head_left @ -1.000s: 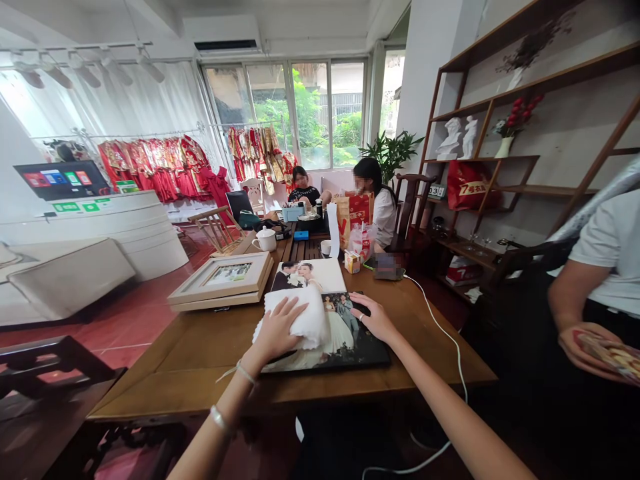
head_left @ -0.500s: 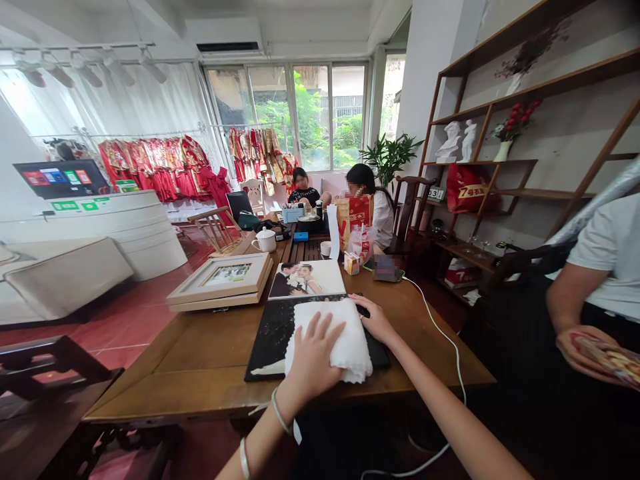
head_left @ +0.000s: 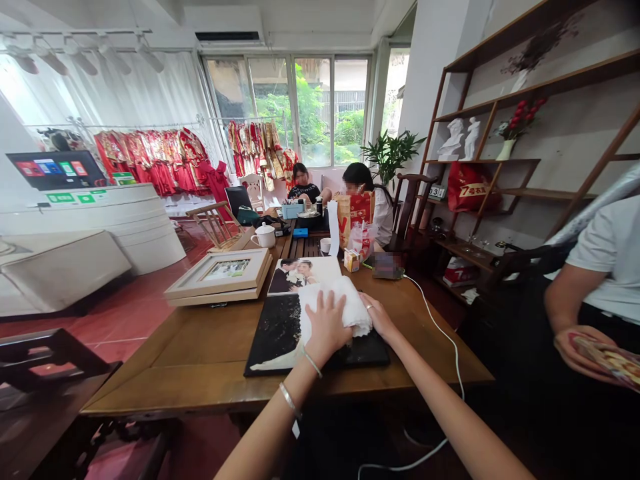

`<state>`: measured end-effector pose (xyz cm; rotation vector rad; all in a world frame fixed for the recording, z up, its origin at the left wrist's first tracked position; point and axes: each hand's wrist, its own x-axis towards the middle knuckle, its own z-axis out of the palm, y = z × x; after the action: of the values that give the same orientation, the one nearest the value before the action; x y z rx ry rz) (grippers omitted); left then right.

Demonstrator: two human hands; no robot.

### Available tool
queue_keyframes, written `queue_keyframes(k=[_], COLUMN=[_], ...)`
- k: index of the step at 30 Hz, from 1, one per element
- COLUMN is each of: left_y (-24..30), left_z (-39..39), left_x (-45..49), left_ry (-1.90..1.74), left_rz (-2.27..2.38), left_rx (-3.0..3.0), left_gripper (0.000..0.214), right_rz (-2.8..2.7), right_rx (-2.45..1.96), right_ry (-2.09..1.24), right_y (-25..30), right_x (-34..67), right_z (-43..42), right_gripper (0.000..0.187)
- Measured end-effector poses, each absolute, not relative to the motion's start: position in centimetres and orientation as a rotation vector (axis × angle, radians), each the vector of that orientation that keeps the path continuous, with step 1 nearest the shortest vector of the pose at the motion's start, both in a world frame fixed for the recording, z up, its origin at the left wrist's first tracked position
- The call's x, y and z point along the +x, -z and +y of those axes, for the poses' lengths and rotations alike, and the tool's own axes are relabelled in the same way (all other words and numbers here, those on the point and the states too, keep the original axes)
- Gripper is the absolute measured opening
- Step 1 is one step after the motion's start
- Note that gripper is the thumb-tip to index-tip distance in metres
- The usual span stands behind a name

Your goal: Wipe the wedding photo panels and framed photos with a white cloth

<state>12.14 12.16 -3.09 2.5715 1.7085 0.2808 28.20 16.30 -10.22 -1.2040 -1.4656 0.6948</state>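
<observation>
The left hand (head_left: 327, 325) is lying spread on a white cloth (head_left: 354, 295), probably soft and light. Beneath, a photo panel (head_left: 277, 327), likely stiff, is lying on the table (head_left: 190, 350), best held by its edges; the right hand (head_left: 379, 317) is curving at its far right corner, grip unclear. Beyond, rightward, a red bag (head_left: 469, 181) is showing "7号".

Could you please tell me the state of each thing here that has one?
White cloth: folded, under the left hand
Left hand: fingers spread
Dark photo panel: flat, partly covered
Right hand: at the panel's right edge
Picture frames: flat, one atop the other
White mug: lid on
White cable: hanging over the table edge
Monitor: screen lit
Red garments: hanging in a row
</observation>
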Motion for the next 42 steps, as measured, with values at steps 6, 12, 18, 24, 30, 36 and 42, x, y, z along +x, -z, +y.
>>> queue_keyframes(k=[6,12,18,24,30,36,42], left_y=[4.0,4.1,2.6,2.6,3.1,3.2,3.1], left_z=[7.6,5.1,10.0,15.7,12.2,8.6,13.5], left_x=[11.2,9.6,8.1,6.9,6.0,5.3,7.1], left_ry=[-0.263,-0.262,-0.19,-0.223,-0.238,-0.198,-0.223], left_rz=[1.632,1.609,1.787,1.865,1.735,1.551,1.468], left_rx=[2.634,2.643,2.544,2.537,2.639,2.713,2.737], left_gripper=[0.075,0.079,0.068,0.062,0.068,0.077,0.07], right_rz=[-1.48,-1.531,-1.597,-1.613,-1.623,-1.623,-1.654], right_rx=[-1.167,-1.116,-1.171,-1.185,-1.197,-1.181,-1.138], right_ry=[-0.687,-0.647,-0.578,-0.544,-0.515,-0.5,-0.488], right_y=[10.2,9.7,9.3,9.6,9.6,9.4,9.8], right_x=[28.2,28.2,27.8,27.8,27.8,27.8,28.2], right_z=[16.4,15.9,15.4,15.4,15.5,15.3,15.5], right_gripper=[0.052,0.038,0.036,0.036,0.036,0.034,0.039])
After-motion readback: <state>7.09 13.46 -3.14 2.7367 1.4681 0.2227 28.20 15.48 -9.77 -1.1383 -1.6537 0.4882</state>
